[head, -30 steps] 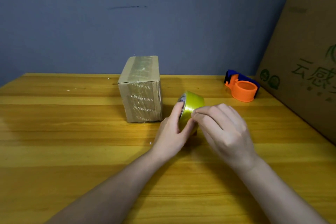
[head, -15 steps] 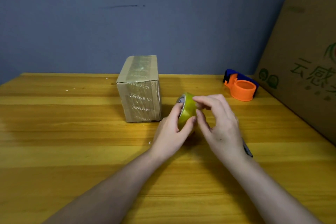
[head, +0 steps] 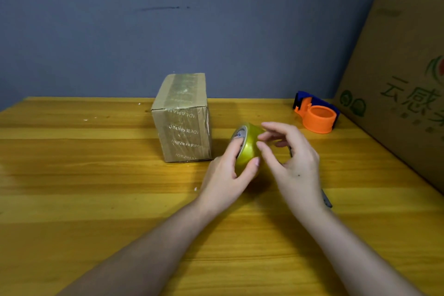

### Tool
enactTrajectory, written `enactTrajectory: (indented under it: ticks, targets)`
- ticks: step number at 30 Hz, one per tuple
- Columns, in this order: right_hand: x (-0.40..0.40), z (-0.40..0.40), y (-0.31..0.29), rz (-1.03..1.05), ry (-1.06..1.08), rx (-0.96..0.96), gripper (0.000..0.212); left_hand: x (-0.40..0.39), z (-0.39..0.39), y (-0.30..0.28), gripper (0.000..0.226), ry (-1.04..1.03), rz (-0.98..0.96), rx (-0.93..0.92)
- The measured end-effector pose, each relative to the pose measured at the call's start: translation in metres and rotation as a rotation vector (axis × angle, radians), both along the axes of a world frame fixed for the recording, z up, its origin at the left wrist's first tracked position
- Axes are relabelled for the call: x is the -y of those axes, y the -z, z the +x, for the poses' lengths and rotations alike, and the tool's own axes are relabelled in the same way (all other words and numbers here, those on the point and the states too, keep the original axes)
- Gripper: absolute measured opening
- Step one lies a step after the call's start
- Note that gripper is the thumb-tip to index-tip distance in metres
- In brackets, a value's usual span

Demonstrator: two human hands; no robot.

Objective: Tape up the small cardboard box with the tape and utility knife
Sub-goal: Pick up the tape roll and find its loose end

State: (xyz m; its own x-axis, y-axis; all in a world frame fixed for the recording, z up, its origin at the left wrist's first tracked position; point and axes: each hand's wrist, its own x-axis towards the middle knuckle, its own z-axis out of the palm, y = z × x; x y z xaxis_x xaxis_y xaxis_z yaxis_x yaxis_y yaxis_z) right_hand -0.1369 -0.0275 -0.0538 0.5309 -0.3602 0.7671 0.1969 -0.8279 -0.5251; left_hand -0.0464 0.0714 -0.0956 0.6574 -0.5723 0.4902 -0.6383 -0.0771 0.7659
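A small cardboard box [head: 183, 119] stands on the wooden table [head: 84, 175], with shiny tape over its top and front. Just right of it, my left hand [head: 224, 175] grips a yellow-green tape roll [head: 248, 145] held on edge, one finger in its core. My right hand [head: 292, 161] hovers at the roll's right side, fingers spread and fingertips touching its outer surface. A dark, thin tool [head: 328, 199], possibly the utility knife, lies on the table mostly hidden under my right wrist.
An orange and blue tape dispenser [head: 317, 115] sits at the back right of the table. A large printed cardboard carton [head: 396, 94] leans along the right side. A blue-grey wall stands close behind the table.
My right hand has opened and slid from the top of the roll to its right side, fingers now spread. My left hand keeps hold of the roll, which stays beside the box.
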Motion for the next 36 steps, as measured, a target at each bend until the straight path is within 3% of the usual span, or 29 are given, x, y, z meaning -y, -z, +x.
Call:
enactTrajectory:
  ticks: [3, 8, 14, 18, 21, 25, 29, 32, 34, 36]
  targets:
    - [0.005, 0.001, 0.001, -0.085, 0.089, 0.003, 0.019, 0.0, -0.001, -0.001, 0.051, 0.009, 0.001, 0.009]
    - [0.011, 0.001, 0.001, -0.043, 0.085, 0.007, 0.007, -0.001, 0.0, 0.0, 0.047, 0.033, -0.013, -0.022]
    - [0.013, 0.0, 0.001, -0.092, 0.106, -0.001, 0.015, 0.0, 0.001, -0.001, 0.046, 0.045, -0.031, -0.047]
    - [0.015, -0.003, 0.0, -0.401, 0.179, -0.027, 0.017, 0.0, 0.002, -0.003, 0.027, 0.005, -0.07, -0.067]
    - [0.015, -0.005, -0.003, -0.541, 0.172, 0.022, 0.019, 0.003, 0.003, -0.004, 0.038, -0.082, -0.038, 0.062]
    - [0.009, -0.01, -0.009, -0.66, 0.167, 0.054, 0.019, 0.004, 0.003, -0.006, 0.048, -0.094, -0.038, 0.084]
    - [0.0, -0.013, -0.012, -0.741, 0.145, 0.096, 0.018, -0.001, 0.001, -0.018, 0.029, -0.045, -0.097, -0.021]
    - [0.004, -0.013, -0.012, -0.753, 0.117, 0.115, 0.013, -0.001, -0.003, -0.027, 0.022, 0.119, -0.165, -0.255]
    - [0.009, -0.013, -0.01, -0.678, 0.088, 0.143, 0.014, -0.001, -0.004, -0.027, 0.018, 0.218, -0.165, -0.404]
    - [0.011, -0.011, -0.009, -0.472, 0.073, 0.159, 0.016, 0.0, -0.007, -0.027, 0.015, 0.256, -0.158, -0.425]
